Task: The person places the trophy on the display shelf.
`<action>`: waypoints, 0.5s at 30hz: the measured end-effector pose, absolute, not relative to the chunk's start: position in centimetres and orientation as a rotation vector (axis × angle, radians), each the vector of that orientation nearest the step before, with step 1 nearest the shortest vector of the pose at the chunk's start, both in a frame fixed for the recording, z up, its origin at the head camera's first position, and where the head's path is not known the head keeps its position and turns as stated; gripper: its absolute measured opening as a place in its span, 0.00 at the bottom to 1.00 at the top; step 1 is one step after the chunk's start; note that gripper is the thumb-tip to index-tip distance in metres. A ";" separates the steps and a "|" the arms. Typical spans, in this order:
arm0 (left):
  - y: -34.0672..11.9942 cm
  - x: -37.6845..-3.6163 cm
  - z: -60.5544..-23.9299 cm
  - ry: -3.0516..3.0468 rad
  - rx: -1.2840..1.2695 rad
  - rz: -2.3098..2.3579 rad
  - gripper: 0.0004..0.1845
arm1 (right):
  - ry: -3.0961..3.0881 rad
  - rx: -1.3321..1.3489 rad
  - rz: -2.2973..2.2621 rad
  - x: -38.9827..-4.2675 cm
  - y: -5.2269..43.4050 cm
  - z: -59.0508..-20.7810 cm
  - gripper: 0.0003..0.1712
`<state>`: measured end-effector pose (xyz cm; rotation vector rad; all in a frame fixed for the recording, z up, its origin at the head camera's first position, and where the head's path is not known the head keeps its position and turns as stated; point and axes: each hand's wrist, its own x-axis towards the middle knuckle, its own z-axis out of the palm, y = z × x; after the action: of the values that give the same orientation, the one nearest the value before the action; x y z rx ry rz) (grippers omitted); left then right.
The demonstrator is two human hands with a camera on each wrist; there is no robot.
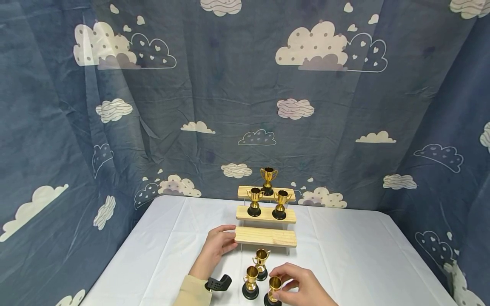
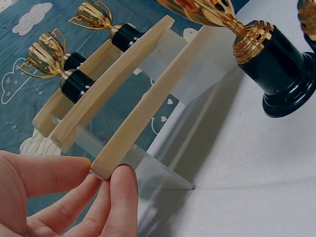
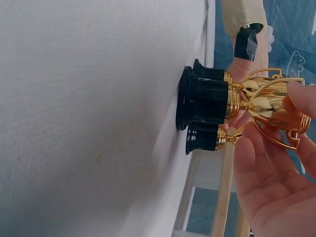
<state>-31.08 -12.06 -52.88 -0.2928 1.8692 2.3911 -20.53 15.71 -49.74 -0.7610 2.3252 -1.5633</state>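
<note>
A three-step wooden stand (image 1: 266, 236) stands mid-table. One gold trophy (image 1: 269, 180) is on its top step and two more (image 1: 254, 202) (image 1: 281, 205) on the middle step. My left hand (image 1: 232, 239) pinches the left end of the lowest step (image 2: 128, 128) between thumb and fingers (image 2: 123, 192). Three gold trophies with black bases stand on the cloth in front. My right hand (image 1: 281, 285) grips the cup of the nearest trophy (image 1: 274, 284), whose base is on the table. In the right wrist view its fingers (image 3: 256, 168) curl round that cup (image 3: 274, 116).
The other two trophies on the cloth (image 1: 261, 263) (image 1: 251, 282) stand close to the held one. A white cloth (image 1: 363, 255) covers the table. A blue cloud-print curtain (image 1: 245, 106) hangs behind and on both sides.
</note>
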 end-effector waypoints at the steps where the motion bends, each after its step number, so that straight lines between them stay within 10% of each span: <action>1: -12.1 -31.1 -52.9 1.866 -0.289 2.392 0.22 | 2.325 -0.759 -1.563 -20.5 15.7 -49.7 0.20; 15: -12.0 -31.2 -52.9 1.875 -0.316 2.391 0.21 | 2.332 -0.744 -1.548 -20.4 15.8 -49.2 0.20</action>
<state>-31.15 -11.97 -52.94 -0.3159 1.8753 2.3906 -20.44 15.79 -49.25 -0.7440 2.3318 -1.5484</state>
